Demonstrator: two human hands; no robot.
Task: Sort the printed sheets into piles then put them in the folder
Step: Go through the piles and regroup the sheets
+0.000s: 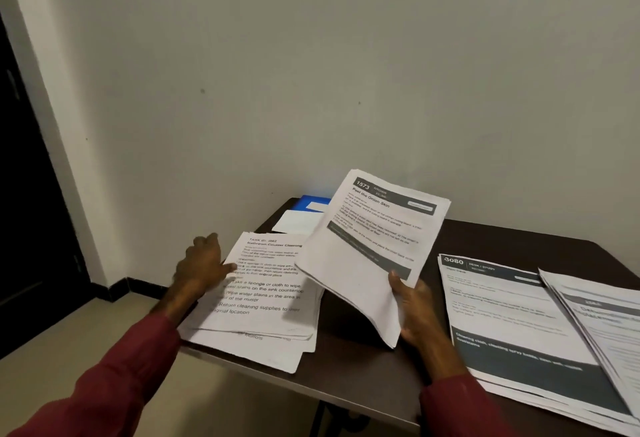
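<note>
Right fingers (pixel 394 281) gripping one sheaf (pixel 374 246), left fingers (pixel 228 267) straight on one pile (pixel 259 298), one blue folder (pixel 311 202)

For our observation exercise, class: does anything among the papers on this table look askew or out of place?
Yes. The left pile is fanned unevenly and seems to overhang the table's left edge. At the right, loose sheets lie skewed across the 3080 pile. The bundle in the right hand curls downward.

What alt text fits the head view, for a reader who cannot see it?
A person's right hand holds a sheaf of printed sheets above a dark table, while the left hand rests on one pile. A second pile lies at the right, a blue folder behind.
</note>
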